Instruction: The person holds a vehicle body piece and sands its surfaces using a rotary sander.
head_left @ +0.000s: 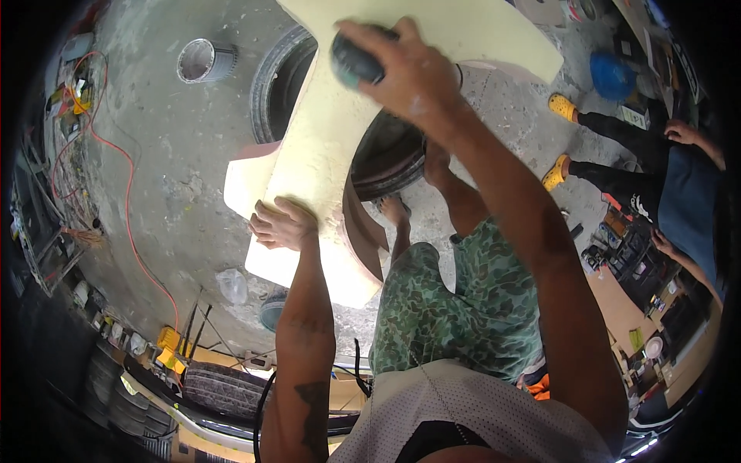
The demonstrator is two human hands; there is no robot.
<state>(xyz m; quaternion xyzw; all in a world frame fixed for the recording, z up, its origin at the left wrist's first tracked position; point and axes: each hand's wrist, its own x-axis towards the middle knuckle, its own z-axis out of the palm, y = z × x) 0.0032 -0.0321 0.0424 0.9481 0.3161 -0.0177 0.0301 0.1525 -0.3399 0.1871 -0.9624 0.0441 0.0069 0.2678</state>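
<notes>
A large pale yellow, curved panel (312, 162), looking like a vehicle body part, lies across a tyre (270, 92) on the floor. My right hand (421, 77) is wrapped over a dark, rounded sanding block (359, 58) on the upper part of the panel. Motion smears the hand and block a little, and the block's underside is hidden. Resting on the panel's lower left part is my left hand (285, 225), its fingers apart and slightly bent, with nothing held.
A paint-smeared bucket (208, 62) stands at the far left. Along the left floor runs a red hose (130, 193). To the right stands another person wearing yellow clogs (557, 171), near a blue round object (612, 76). A clear plastic bag (231, 285) lies below the panel.
</notes>
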